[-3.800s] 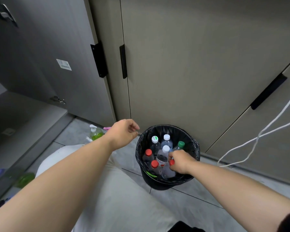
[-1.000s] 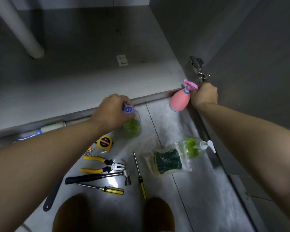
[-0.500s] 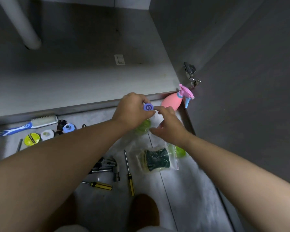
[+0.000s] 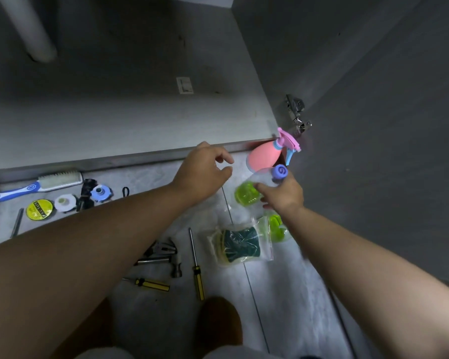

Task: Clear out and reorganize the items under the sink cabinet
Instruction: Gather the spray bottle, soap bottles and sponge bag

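Note:
My right hand (image 4: 283, 194) grips a clear bottle of green liquid (image 4: 246, 194) with a purple cap, held just above the floor. My left hand (image 4: 204, 171) hovers left of it, fingers loosely curled and holding nothing. A pink spray bottle (image 4: 263, 155) leans at the cabinet's right corner, just beyond the held bottle. The cabinet shelf (image 4: 119, 125) in front is bare apart from a small sticker. A bag of green sponges (image 4: 237, 244) and a second green-liquid bottle (image 4: 276, 228) lie on the floor under my right wrist.
On the floor tiles lie two yellow-handled screwdrivers (image 4: 197, 273), a hammer (image 4: 163, 260), pliers, tape rolls (image 4: 39, 209), a scrub brush (image 4: 36, 183). A white drain pipe (image 4: 29, 29) stands at the back left. The open cabinet door (image 4: 386, 151) with its hinge (image 4: 296, 112) is at right.
The purple-capped bottle has passed from my left hand to my right and moved right. My left hand has let go and opened slightly. Earlier, my hands were at a bin of bottles.

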`<state>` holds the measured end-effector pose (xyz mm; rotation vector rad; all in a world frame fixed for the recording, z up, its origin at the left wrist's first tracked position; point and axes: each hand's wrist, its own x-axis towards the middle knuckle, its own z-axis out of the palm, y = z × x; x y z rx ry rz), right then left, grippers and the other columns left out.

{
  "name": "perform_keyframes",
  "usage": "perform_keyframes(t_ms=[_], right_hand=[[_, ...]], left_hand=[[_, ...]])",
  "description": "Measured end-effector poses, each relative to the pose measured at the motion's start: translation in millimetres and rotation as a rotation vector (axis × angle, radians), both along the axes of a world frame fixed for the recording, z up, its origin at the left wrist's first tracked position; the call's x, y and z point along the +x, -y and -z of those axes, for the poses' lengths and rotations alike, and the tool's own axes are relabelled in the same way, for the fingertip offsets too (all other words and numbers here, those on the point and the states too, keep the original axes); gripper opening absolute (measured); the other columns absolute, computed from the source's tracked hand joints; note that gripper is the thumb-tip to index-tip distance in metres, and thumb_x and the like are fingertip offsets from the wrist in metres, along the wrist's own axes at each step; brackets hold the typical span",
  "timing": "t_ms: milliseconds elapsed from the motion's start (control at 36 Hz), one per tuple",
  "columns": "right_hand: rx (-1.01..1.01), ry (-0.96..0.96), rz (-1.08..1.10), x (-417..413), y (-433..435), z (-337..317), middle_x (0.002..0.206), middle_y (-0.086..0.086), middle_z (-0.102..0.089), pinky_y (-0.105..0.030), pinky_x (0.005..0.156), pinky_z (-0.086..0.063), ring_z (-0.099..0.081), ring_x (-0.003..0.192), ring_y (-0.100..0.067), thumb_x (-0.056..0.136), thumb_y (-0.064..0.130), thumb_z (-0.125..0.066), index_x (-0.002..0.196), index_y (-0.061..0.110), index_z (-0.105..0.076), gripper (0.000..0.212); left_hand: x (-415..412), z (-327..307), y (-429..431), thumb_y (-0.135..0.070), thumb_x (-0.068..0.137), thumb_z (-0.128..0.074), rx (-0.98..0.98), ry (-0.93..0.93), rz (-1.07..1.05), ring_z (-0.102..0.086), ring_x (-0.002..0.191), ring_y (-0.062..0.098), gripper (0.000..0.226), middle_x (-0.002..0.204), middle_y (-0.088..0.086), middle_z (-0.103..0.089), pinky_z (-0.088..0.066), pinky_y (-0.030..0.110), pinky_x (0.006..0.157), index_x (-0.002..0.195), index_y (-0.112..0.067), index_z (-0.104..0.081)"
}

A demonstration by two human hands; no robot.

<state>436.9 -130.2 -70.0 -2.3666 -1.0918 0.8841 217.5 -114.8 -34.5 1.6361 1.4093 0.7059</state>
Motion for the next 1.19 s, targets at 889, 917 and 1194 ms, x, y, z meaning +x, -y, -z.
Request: perform_keyframes(t_ms=[889,917,1194], right_hand=[[-0.433,0.491,-0.405,42.6,25.3,-37.5,0.127,-0.018,-0.063,-0.039,0.098,-0.051,-0.059,0.120,-0.037,0.084,0.035,-0.062,0.126,0.016,-0.061,0.046],[-0.461,0.523,-0.444,45.1,33.2,-40.3,0.130,-0.018,-0.060,-0.042,0.100,-0.050,-0.057,0.122,-0.037,0.084,0.037,-0.062,0.128,0.016,-0.059,0.049],[-0.326,0.567,-0.390,62.2,83.6,-32.8,0.114,-0.023,-0.066,-0.037,0.083,-0.050,-0.063,0.107,-0.042,0.097,0.024,-0.049,0.111,0.013,-0.059,0.020]], left_hand=[[4.5,52.6,25.0,-0.026,0.091,-0.070,-0.267,-0.237,0.392,-0.063,0.101,0.020,0.022,0.107,0.006,-0.068,-0.049,0.029,0.087,0.112,-0.017,-0.068],[7.8,57.2,28.8,-0.029,0.091,-0.071,-0.287,-0.264,0.445,-0.060,0.104,0.019,0.029,0.112,0.006,-0.066,-0.047,0.029,0.090,0.118,-0.018,-0.066],[38.4,101.5,71.4,-0.057,0.090,-0.066,-0.439,-0.315,0.606,-0.049,0.131,0.032,0.088,0.150,0.017,-0.038,-0.043,0.034,0.106,0.159,-0.028,-0.020]])
